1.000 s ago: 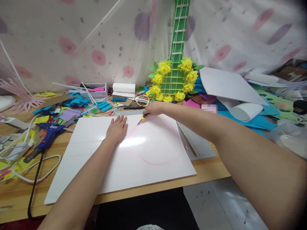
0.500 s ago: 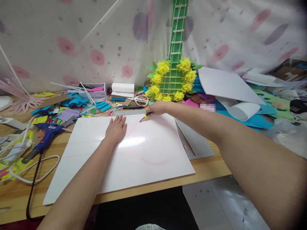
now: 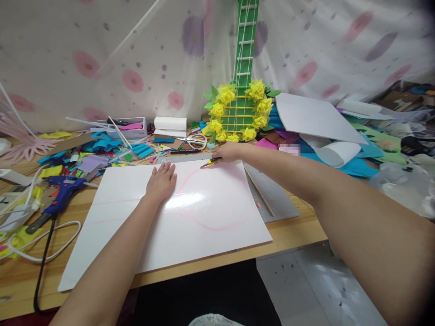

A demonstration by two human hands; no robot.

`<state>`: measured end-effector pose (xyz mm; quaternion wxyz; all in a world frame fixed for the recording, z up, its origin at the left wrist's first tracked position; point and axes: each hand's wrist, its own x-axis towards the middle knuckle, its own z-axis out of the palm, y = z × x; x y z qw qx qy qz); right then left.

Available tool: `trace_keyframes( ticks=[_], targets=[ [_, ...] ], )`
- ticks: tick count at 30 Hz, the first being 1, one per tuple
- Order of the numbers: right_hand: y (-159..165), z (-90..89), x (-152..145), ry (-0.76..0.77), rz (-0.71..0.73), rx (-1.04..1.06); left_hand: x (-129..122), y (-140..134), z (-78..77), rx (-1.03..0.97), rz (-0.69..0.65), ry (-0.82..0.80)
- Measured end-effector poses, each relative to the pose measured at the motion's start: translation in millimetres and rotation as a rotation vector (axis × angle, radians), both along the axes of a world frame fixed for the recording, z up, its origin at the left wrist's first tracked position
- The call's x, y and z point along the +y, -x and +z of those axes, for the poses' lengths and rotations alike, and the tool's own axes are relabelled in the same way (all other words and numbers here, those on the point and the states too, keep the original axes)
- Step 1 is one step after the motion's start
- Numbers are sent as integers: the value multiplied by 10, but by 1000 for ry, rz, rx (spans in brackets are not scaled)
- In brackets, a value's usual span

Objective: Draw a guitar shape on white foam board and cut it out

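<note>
A large white board lies on the wooden table, with a pink outline drawn on it: a rounded shape on the right and two straight lines running left. My left hand rests flat on the board, fingers stretched out, just left of the curve. My right hand is closed around a yellow and black utility knife at the board's far edge. The knife's blade points left and meets the upper part of the pink curve. A grey cutting mat shows from under the board on the right, with a thin wooden stick on it.
A blue glue gun with its cord lies at the left. Behind the board are scissors, paper scraps and a white box. A green paper guitar with yellow flowers stands at the back. White sheets pile up right.
The knife and my right hand have moved slightly right along the top of the pink curve. My left hand stays flat on the board. The whole view has shifted a little.
</note>
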<state>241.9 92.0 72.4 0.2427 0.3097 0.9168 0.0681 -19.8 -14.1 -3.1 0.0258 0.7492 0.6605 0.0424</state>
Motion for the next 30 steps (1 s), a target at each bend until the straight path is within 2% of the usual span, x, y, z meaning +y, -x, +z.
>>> trace_keyframes(
  ticks=[11,30],
  targets=[
    [-64,58,-91,11,-97,-62,8,-8,10,10,11,23],
    [-194,-39,-13,5,-144,-61,5,-9,-20,11,15,-11]
  ],
)
